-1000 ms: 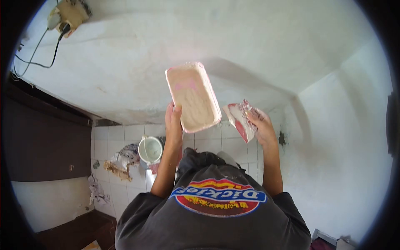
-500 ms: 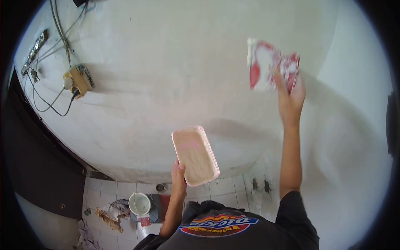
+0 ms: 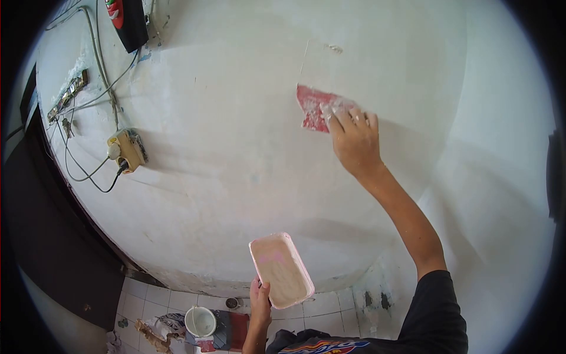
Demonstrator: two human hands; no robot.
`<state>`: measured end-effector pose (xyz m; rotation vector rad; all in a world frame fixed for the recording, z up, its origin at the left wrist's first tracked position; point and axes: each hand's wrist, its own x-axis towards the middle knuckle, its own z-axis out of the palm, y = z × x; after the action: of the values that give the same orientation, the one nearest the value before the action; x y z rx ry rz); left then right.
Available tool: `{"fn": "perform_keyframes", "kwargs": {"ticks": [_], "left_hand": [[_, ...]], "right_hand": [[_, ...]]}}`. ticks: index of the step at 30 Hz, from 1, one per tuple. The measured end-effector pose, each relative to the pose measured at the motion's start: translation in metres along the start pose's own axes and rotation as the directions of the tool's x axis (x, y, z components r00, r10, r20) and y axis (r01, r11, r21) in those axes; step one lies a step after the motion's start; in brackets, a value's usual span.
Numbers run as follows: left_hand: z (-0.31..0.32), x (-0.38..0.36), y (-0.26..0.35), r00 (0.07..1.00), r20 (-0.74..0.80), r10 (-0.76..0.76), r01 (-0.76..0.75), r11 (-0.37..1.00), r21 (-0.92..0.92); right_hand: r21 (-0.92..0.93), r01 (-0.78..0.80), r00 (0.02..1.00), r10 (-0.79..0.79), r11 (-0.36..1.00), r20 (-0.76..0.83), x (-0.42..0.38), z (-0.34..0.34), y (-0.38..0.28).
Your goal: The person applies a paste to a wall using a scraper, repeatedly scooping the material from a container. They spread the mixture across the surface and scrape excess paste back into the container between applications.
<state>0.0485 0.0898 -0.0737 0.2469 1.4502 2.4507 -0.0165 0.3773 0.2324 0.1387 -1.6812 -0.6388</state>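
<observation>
My right hand (image 3: 358,140) grips a red plastic putty spreader (image 3: 312,101) smeared with white paste. Its blade lies against the pale wall (image 3: 236,118), just below a small lump of white filler (image 3: 333,48) and a thin vertical line. Lower down, my left hand (image 3: 260,300) holds a shallow rectangular pinkish tray (image 3: 284,272) by its lower left side, thumb over the rim. The tray's face is coated beige with a faint pink patch; it is tilted and apart from the wall.
At left on the wall are a yellowish socket box (image 3: 125,154) with plugs, hanging cables, and a black-and-red device (image 3: 127,23). Below, a white bucket (image 3: 200,321), a small cup (image 3: 233,303) and crumpled cloth stand on the tiled floor (image 3: 321,304). A dark door (image 3: 53,236) is at left.
My right hand has brought the spreader left and turned it, from raised with its paste-covered face showing to lying against the wall. The view has tilted up; my left hand still holds the tray.
</observation>
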Motion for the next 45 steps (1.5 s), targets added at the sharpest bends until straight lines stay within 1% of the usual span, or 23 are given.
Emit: {"fn": "perform_keyframes", "kwargs": {"ticks": [3,6,9,10,14,16,17,19,20,21,23,25,27,28,30,31,33,35,37,39,41,43,45], "left_hand": [[-0.005,-0.003,0.007,1.0,0.022,0.008,-0.008,1.0,-0.008],[-0.013,-0.001,0.02,0.999,0.046,0.014,-0.014,1.0,-0.009],[-0.026,-0.001,0.031,0.999,0.049,0.015,-0.015,1.0,0.01],[-0.032,0.001,0.034,0.999,0.039,0.02,-0.021,1.0,0.02],[-0.053,0.003,0.049,0.996,0.074,0.05,-0.05,0.999,-0.002],[-0.064,0.001,0.059,0.998,0.063,0.02,-0.023,0.998,0.051],[-0.069,0.001,0.064,0.997,0.071,0.017,-0.02,0.998,0.053],[-0.078,-0.001,0.069,0.999,0.046,-0.013,0.011,0.999,0.054],[-0.084,-0.002,0.07,0.999,0.051,-0.018,0.015,0.998,0.056],[-0.091,-0.002,0.071,0.997,0.069,-0.021,0.016,0.997,0.072],[-0.1,-0.005,0.075,0.996,0.088,-0.021,0.013,0.996,0.091],[-0.105,-0.009,0.08,0.997,0.068,-0.029,0.028,0.999,0.024],[-0.115,-0.01,0.083,0.997,0.073,-0.025,0.021,0.998,0.055],[-0.12,-0.01,0.084,0.997,0.078,-0.023,0.017,0.997,0.082],[-0.123,-0.01,0.086,0.998,0.068,0.004,-0.011,0.996,0.094],[-0.126,-0.011,0.088,0.998,0.052,0.028,-0.034,0.994,0.108],[-0.132,-0.011,0.09,0.999,0.035,0.023,-0.026,0.995,0.096],[-0.136,-0.013,0.09,1.0,0.019,0.008,-0.01,0.997,0.074],[-0.139,-0.013,0.092,0.999,-0.05,-0.02,0.021,0.999,0.031],[-0.144,-0.013,0.095,1.0,-0.029,-0.012,0.013,0.999,0.036],[-0.146,-0.009,0.095,1.0,-0.006,0.005,-0.005,0.999,0.044],[-0.147,-0.009,0.093,1.0,-0.012,0.008,-0.008,1.0,0.026],[-0.148,-0.01,0.094,1.0,-0.003,-0.009,0.009,0.999,0.034]], "right_hand": [[0.094,-0.107,0.994,0.106,0.99,0.019,0.003,-0.014,0.007],[-0.001,-0.279,0.958,0.278,0.96,-0.075,0.05,-0.022,0.045],[-0.052,-0.339,0.935,0.331,0.939,-0.132,0.082,-0.005,0.049],[-0.154,-0.322,0.946,0.31,0.934,-0.096,0.084,0.002,0.034],[-0.088,-0.301,0.951,0.292,0.95,-0.104,0.076,0.006,-0.038],[0.044,-0.247,0.966,0.25,0.968,-0.069,0.067,0.003,-0.066],[0.036,-0.25,0.965,0.252,0.968,-0.068,0.06,0.003,-0.074],[0.178,-0.227,0.971,0.236,0.957,-0.034,0.05,-0.004,-0.086],[0.296,-0.305,0.951,0.303,0.905,0.055,0.045,-0.01,-0.085],[0.292,-0.309,0.95,0.306,0.905,0.057,0.042,-0.012,-0.079],[0.328,-0.592,0.806,0.548,0.736,0.224,0.042,-0.009,-0.056],[0.4,-0.687,0.71,0.678,0.606,0.192,0.077,-0.028,-0.03],[0.282,-0.522,0.828,0.558,0.805,-0.058,0.104,-0.018,0.003],[0.281,-0.525,0.826,0.561,0.804,-0.06,0.113,-0.018,0.005],[0.114,-0.179,0.965,0.197,0.977,-0.171,0.127,-0.016,0.006],[0.113,-0.182,0.964,0.199,0.977,-0.173,0.121,-0.013,0.003],[-0.095,-0.128,0.99,0.133,0.987,0.054,0.086,-0.005,-0.01],[-0.031,-0.053,0.996,0.055,0.998,0.068,0.046,-0.006,-0.024],[0.024,-0.056,0.994,0.054,0.998,0.094,0.023,-0.014,-0.033],[0.086,-0.064,0.991,0.053,0.994,0.124,0.024,-0.019,-0.032],[0.134,-0.164,0.984,0.152,0.977,0.093,0.058,-0.026,-0.011],[0.099,-0.252,0.966,0.256,0.963,-0.034,0.107,-0.023,0.009],[0.114,-0.191,0.979,0.199,0.975,-0.055,0.145,-0.016,0.012]]}}
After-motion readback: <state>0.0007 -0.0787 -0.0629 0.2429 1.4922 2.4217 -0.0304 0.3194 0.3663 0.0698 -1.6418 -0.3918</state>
